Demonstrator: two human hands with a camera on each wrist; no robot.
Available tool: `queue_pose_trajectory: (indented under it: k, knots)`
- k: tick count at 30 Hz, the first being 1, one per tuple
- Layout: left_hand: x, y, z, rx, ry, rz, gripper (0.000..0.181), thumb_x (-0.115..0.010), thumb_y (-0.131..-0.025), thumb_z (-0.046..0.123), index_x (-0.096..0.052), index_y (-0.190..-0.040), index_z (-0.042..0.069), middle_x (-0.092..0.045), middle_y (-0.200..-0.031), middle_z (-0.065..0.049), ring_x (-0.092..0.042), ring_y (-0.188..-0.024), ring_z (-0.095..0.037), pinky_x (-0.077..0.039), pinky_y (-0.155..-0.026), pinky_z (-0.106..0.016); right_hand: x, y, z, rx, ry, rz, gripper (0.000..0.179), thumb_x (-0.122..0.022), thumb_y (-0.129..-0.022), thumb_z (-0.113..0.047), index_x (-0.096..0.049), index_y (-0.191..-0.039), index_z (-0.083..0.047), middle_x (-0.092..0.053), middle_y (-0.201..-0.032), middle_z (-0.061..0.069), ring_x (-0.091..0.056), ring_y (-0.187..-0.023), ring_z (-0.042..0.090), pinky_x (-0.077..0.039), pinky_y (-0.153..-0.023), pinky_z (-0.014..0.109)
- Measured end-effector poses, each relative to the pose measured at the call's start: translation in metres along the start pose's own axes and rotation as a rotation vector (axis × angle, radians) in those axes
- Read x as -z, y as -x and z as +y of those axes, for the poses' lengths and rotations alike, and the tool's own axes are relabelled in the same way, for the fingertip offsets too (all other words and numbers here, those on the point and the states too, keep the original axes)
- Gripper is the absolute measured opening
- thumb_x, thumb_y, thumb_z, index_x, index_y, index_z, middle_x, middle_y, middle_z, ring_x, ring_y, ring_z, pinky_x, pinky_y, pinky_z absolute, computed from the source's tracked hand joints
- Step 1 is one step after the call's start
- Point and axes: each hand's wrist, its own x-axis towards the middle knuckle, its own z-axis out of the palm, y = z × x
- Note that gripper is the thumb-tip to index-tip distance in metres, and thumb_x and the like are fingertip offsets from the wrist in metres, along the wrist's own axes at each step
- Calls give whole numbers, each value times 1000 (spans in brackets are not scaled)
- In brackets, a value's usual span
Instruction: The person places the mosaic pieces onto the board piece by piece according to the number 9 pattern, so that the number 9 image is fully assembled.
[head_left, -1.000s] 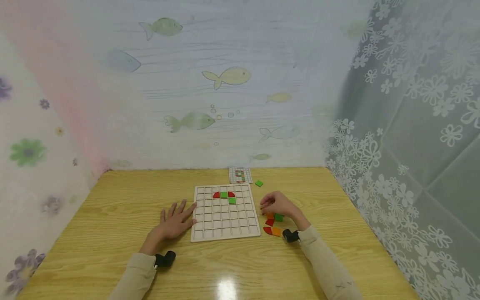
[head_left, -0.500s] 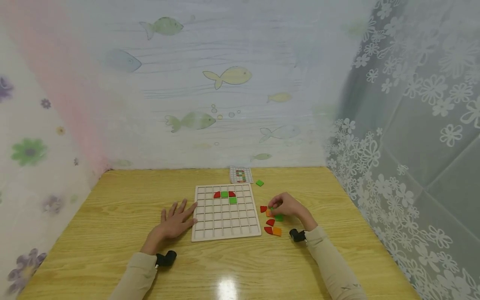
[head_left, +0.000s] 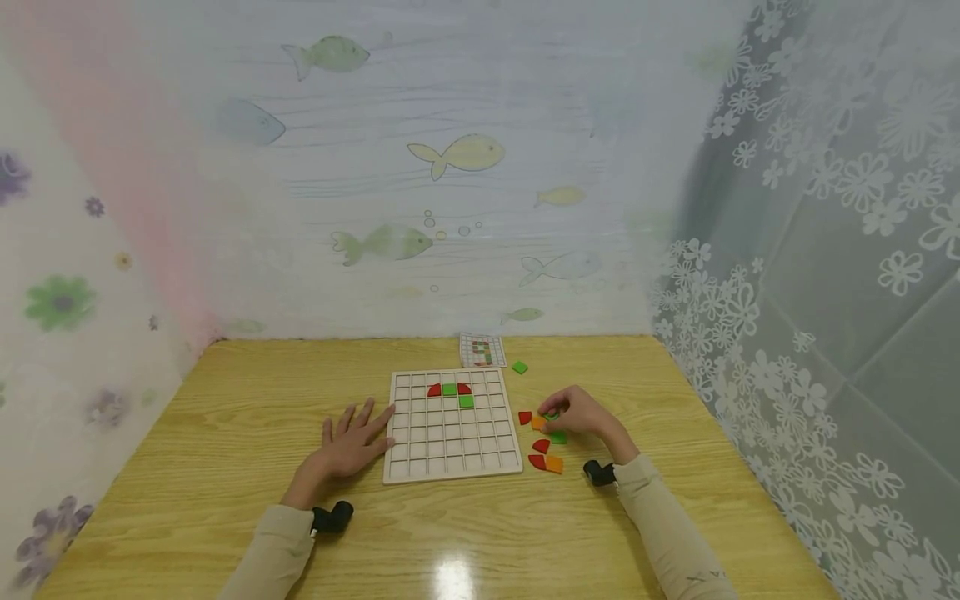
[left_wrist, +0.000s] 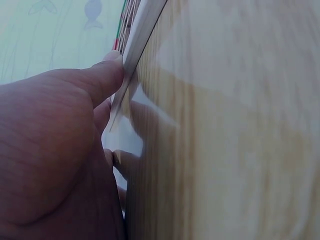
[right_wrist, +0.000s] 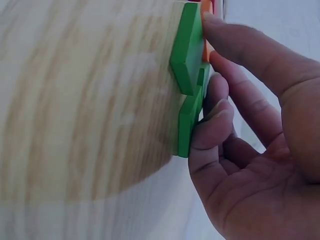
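Green tiles (right_wrist: 186,55) beneath curled right hand (head_left: 576,411), grip unclear; left hand (head_left: 348,447) splayed, touching grid board (head_left: 447,445).

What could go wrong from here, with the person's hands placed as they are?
The right hand reaches among flat green tiles and a flat orange tile, so it might knock one aside. The left hand touches the edge of the pale wooden grid board; a push could shift it.
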Motion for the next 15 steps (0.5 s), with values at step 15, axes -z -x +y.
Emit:
queue_pose_trajectory:
  k: [15]
  knots:
    - [10, 8, 17, 14, 16, -17, 69, -46, -107, 49, -24, -164, 18, 0, -169, -25, 9, -151, -54, 16, -110, -75, 0, 1, 2, 46, 1, -13, 23, -80, -87, -3, -76, -107, 8, -74, -102, 22, -59, -79, 15, -49, -68, 26]
